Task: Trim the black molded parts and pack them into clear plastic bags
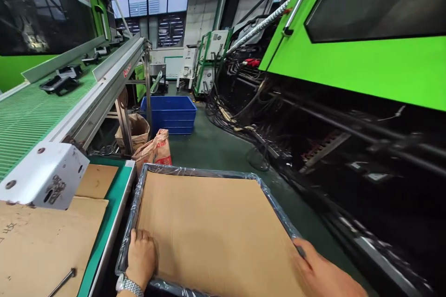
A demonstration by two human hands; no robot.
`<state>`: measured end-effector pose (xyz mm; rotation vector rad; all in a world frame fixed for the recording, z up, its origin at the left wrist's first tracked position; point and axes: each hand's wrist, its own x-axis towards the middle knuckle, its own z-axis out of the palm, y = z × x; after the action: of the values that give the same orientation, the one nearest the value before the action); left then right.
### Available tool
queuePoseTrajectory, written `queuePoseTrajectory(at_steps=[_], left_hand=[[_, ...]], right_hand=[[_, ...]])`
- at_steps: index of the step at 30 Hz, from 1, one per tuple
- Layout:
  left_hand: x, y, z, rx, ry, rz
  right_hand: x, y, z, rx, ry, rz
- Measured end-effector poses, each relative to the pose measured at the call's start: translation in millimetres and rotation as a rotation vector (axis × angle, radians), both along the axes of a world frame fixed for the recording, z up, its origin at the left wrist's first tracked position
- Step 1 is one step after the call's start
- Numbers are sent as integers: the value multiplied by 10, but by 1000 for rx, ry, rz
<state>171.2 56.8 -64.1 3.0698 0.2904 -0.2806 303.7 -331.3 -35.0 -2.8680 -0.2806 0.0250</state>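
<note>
A large brown cardboard sheet [209,227] lies inside the rim of a box [209,172] whose edges are covered with shiny, wrinkled plastic film. My left hand [141,257], with a metal-band watch [129,285] at the wrist, is closed at the sheet's left edge, fingers curled near the film-covered rim. On the other side, my right hand [320,267] is closed at the sheet's right edge, partly over the rim. It is slightly blurred, and its fingertips are hidden. I cannot tell whether either hand grips the rim as well.
At left, a green conveyor belt [31,116] carries black plastic parts [59,84]. Below it, a green-topped table [101,236] bears cardboard [45,241] and a dark metal rod [63,282]. Ahead stand paper sacks [162,148] and blue crates [174,116]. Cables [223,113] and a green machine [376,65] line the right.
</note>
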Motion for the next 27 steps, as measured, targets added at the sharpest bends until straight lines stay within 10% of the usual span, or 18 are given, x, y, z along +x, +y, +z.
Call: queuePoseTrajectory(at_steps=[9, 17, 27], left_hand=[[-6, 27, -140, 31, 131, -53], [-1, 3, -29, -14, 169, -48], [39, 33, -46, -106, 286, -74]], right_hand=[[111, 428, -544, -272, 185, 194], [457, 457, -328, -256, 394, 316], [290, 536, -481, -432, 695, 388]])
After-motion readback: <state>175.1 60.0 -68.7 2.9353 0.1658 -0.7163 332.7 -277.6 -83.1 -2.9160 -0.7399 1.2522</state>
